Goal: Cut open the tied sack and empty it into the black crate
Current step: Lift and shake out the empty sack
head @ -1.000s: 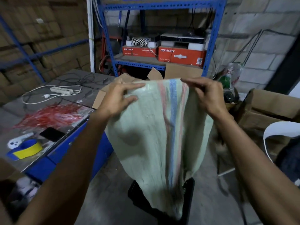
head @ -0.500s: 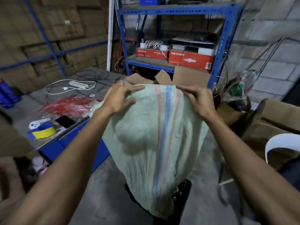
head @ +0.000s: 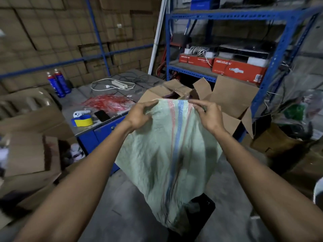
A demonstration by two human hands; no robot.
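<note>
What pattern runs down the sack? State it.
The sack is pale green with a blue stripe flanked by red stripes down its middle, seen in the head view.

The room is dim, with a weak, cool light that seems to come from above and in front. The pale sack (head: 167,151) is the brightest surface, and soft shadows of the arms lie across its middle. The lower corners of the picture are very dark. There is motion blur at the left edge, where the cardboard boxes (head: 26,137) look smeared. The wide lens bends the blue rack (head: 279,49) at the right. No strong glare is seen.
</note>
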